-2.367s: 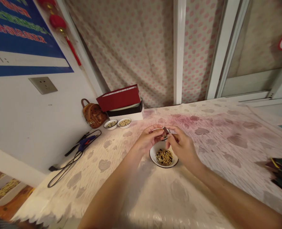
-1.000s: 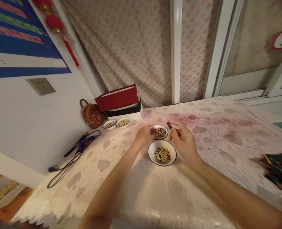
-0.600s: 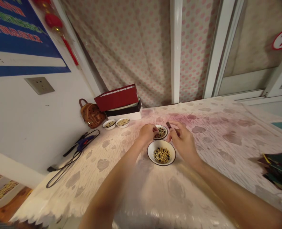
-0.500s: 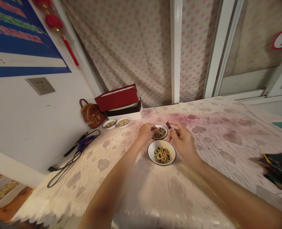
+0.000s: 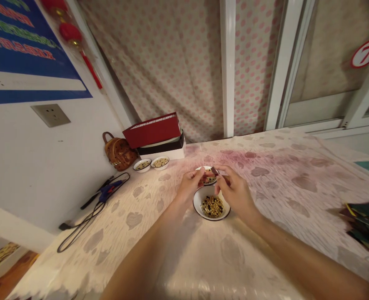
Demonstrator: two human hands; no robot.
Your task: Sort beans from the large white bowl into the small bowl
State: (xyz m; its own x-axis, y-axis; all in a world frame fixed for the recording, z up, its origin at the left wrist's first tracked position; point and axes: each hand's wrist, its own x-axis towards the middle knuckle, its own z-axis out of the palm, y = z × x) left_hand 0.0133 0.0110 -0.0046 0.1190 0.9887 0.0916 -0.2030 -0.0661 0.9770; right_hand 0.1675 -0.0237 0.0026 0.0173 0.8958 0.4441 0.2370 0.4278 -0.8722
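Two white, dark-rimmed bowls stand one behind the other between my hands. The near bowl [image 5: 198,205] contains mixed yellow and black beans [image 5: 212,206]. Behind it, the far bowl [image 5: 215,181] also has beans in it, and my fingers partly cover it. My left hand [image 5: 190,183] is over the left side of the far bowl, fingertips drawn together; whatever they hold is too small to make out. My right hand [image 5: 236,189] pinches a small flat brown piece [image 5: 215,171] above the far bowl's right side. The fingertips of both hands are close together.
Two small bowls of beans [image 5: 160,162] stand at the back left beside stacked boxes [image 5: 153,131] and a brown mini backpack [image 5: 120,152]. A blue corded tool [image 5: 109,191] lies along the wall. Dark green cloth [image 5: 367,223] is at the right edge of the tablecloth [image 5: 265,258].
My right hand has moved left with the brown piece, from beside the far bowl to over it. My left hand stays by that bowl, its fingers raised slightly. The view has shifted a little.
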